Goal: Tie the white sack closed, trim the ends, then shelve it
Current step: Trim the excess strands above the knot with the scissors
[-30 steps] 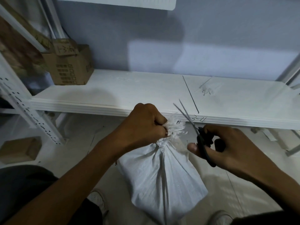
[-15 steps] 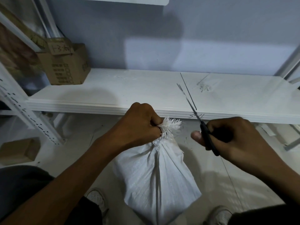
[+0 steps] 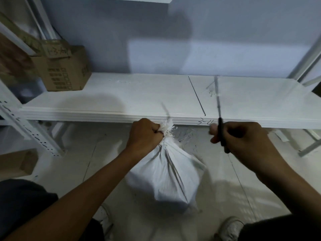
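Note:
A white woven sack [image 3: 166,178] hangs low at the centre, just in front of the white shelf [image 3: 121,101]. My left hand [image 3: 145,136] is clenched around its gathered neck, and a frayed white tuft [image 3: 168,129] sticks out beside my knuckles. To the right, my right hand [image 3: 243,141] holds black-handled scissors [image 3: 219,108] with the blades closed and pointing up over the shelf edge. The scissors are blurred and well apart from the sack's neck. Whether a tie sits around the neck is hidden by my fist.
A brown cardboard box [image 3: 64,70] stands at the shelf's back left. A perforated white upright [image 3: 29,129] runs down at left, with another box [image 3: 19,162] on the floor beside it. Shelf legs [image 3: 311,145] stand at right. My shoes [image 3: 229,228] are below.
The scissors swung from tilted left to nearly upright and moved right, away from the sack's neck. The sack and my left hand rose closer to the shelf edge.

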The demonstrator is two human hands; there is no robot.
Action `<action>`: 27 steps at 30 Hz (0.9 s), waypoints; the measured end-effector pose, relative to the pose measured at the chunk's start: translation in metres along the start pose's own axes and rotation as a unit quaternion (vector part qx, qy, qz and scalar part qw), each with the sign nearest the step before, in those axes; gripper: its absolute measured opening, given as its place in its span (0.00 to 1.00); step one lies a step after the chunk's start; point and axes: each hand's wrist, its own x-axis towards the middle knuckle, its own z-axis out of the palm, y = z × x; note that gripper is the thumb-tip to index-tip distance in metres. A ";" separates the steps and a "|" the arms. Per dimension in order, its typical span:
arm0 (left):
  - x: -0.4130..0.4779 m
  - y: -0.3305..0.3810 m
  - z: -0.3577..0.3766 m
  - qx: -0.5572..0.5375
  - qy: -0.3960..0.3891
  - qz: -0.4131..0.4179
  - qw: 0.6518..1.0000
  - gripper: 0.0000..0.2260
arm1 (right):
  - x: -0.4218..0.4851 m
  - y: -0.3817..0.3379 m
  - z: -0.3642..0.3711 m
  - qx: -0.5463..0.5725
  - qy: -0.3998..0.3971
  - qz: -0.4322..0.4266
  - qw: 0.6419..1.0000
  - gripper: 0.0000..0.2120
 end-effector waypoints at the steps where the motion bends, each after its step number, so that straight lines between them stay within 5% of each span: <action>1: 0.002 -0.004 0.007 -0.003 -0.014 -0.017 1.000 0.13 | 0.001 0.003 0.000 -0.053 -0.003 -0.019 0.998 0.21; 6: 0.002 -0.022 0.044 -0.022 -0.038 -0.077 0.996 0.14 | 0.018 0.024 0.006 -0.177 -0.048 -0.022 0.983 0.12; 11: 0.014 -0.032 0.049 -0.056 -0.095 -0.143 0.984 0.06 | 0.050 0.050 0.017 -0.259 -0.053 -0.025 0.964 0.18; 13: 0.018 -0.038 0.044 -0.091 -0.145 -0.204 0.964 0.23 | 0.060 0.055 0.025 -0.279 -0.064 -0.011 0.958 0.19; 16: 0.019 -0.046 0.039 -0.138 -0.110 -0.263 0.948 0.39 | 0.071 0.064 0.032 -0.267 -0.074 0.015 0.961 0.19; 18: 0.018 -0.034 0.026 -0.224 -0.045 -0.326 0.917 0.33 | 0.076 0.070 0.038 -0.284 -0.078 0.022 0.955 0.20; 21: 0.021 -0.010 0.001 -0.398 0.038 -0.398 0.825 0.08 | 0.079 0.080 0.052 -0.311 -0.078 0.021 0.947 0.18; 23: 0.018 0.006 -0.015 -0.473 0.041 -0.413 0.777 0.06 | 0.080 0.086 0.060 -0.302 -0.067 0.001 0.951 0.14; 27: -0.002 0.032 -0.036 -0.531 0.001 -0.411 0.741 0.05 | 0.088 0.089 0.070 -0.295 -0.032 -0.054 0.953 0.05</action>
